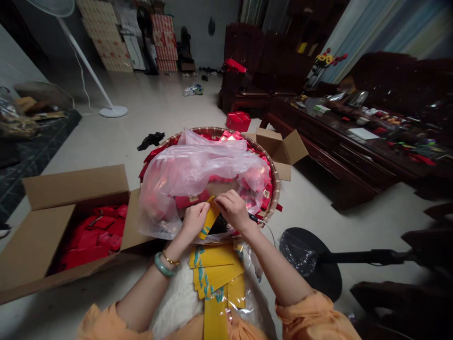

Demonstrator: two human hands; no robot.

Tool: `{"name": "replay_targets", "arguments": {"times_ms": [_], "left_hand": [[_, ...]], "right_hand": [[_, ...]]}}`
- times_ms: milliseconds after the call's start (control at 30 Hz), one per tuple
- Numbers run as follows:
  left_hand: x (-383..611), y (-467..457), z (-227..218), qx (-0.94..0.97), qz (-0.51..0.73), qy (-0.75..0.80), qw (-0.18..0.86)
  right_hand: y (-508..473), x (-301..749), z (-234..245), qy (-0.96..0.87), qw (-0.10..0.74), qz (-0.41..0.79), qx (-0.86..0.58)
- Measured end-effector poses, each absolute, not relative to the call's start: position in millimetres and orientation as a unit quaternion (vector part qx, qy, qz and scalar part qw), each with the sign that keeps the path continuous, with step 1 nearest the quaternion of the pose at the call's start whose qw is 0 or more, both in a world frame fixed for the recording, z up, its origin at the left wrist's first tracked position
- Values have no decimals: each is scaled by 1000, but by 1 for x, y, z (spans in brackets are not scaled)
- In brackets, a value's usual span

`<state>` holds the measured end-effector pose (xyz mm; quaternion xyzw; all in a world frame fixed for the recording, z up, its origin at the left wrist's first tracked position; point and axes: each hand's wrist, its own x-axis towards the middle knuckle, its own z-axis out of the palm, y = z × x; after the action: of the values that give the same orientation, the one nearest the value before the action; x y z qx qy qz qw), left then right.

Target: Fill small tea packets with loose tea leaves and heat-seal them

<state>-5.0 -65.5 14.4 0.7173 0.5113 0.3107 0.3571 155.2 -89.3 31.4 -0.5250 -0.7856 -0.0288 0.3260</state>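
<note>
Between my two hands is a yellow paper envelope (pixel 209 221) with a teal pattern at its lower end. My left hand (pixel 194 218) pinches its left side. My right hand (pixel 232 208) has its fingers closed at the envelope's upper right corner; whether it grips the paper or something small is hidden. Several similar yellow envelopes (pixel 215 269) lie fanned out on my lap over clear plastic. Just beyond my hands, a pinkish translucent plastic bag (pixel 201 165) spreads over a round woven basket (pixel 275 198) filled with red packets. A dark object with a white cable lies under my right hand.
At left stands an open cardboard box (pixel 42 236) of red packets (pixel 95 231). Another open carton (pixel 276 151) and a red box (pixel 238 121) are behind the basket. A black round stand base (pixel 300 250) is at right, near a cluttered dark wooden table (pixel 318 137).
</note>
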Motion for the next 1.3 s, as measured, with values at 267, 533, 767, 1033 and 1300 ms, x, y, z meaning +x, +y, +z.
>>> {"name": "replay_targets", "arguments": {"times_ms": [267,533,767,1033,1300], "left_hand": [[-8,-63,16,715,328,501,361],[-17,-53,20,721,307,457,420],[-35,-42,24,576,224,427,660],[-37,-40,28,605,218,392,658],[-48,-32,11,607,188,410,654]], "right_hand": [[-95,154,33,-746,343,65,-567],[-93,165,28,-656,396,156,-623],[-95,170,38,-630,460,366,-508],[-92,172,35,-664,370,487,-429],[-89,176,33,-599,333,569,-454]]}}
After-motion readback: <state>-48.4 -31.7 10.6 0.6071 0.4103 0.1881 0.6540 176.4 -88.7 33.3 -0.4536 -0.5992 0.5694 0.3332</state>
